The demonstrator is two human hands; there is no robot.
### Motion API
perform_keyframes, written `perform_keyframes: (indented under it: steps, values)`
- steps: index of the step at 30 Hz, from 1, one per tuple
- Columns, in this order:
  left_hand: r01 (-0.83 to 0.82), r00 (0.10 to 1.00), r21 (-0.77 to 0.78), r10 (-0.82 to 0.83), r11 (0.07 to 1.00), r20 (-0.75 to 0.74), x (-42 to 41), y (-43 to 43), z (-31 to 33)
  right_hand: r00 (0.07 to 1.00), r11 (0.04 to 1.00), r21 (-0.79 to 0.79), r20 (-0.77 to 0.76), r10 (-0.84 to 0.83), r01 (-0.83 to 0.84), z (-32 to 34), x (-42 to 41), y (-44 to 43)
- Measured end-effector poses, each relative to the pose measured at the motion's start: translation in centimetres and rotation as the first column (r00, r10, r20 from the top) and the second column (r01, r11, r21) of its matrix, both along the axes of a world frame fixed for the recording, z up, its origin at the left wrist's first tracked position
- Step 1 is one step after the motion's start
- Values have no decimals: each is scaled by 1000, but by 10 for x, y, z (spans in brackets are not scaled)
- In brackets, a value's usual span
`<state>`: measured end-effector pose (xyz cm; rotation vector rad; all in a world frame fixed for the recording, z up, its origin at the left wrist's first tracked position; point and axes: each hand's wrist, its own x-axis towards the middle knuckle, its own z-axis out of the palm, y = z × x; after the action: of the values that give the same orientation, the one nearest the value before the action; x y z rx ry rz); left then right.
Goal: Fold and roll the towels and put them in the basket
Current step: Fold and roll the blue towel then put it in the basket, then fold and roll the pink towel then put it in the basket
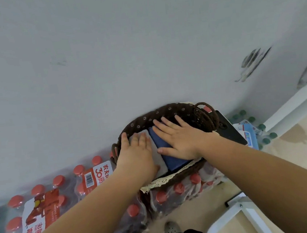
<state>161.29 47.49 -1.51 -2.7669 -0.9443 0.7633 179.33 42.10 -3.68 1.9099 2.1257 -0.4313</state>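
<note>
2 folded towels, a grey towel (158,159) and a blue towel (168,152), lie side by side inside the brown basket (169,111). The left hand (135,152) presses flat on grey, the right hand (179,136) flat, fingers spread, on blue. The basket sits on shrink-wrapped bottle packs (49,199).

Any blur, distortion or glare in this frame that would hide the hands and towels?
Head view: wide-angle bending tilts the wall and table edges; the marks on the wall are smeared by motion blur; light is soft and even, no glare; left hand, right hand, blue towel and basket stay readable.
</note>
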Motion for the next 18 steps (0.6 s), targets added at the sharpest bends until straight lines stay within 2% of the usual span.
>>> perform_keyframes:
  steps: [4,9,14,18]
  values:
    - [102,980,-9,-99,995,174,-4,0,9,978,971,113,-57,-203,208,20,-12,-30]
    - [251,897,-58,-209,966,389,-6,2,16,874,844,231,-164,-457,485,37,-37,-81]
    - [411,771,-98,-288,906,568,3,-14,24,727,669,292,-201,-656,684,41,-68,-140]
    - [572,609,-103,-338,814,717,16,-43,31,571,507,306,-169,-804,805,37,-80,-188]
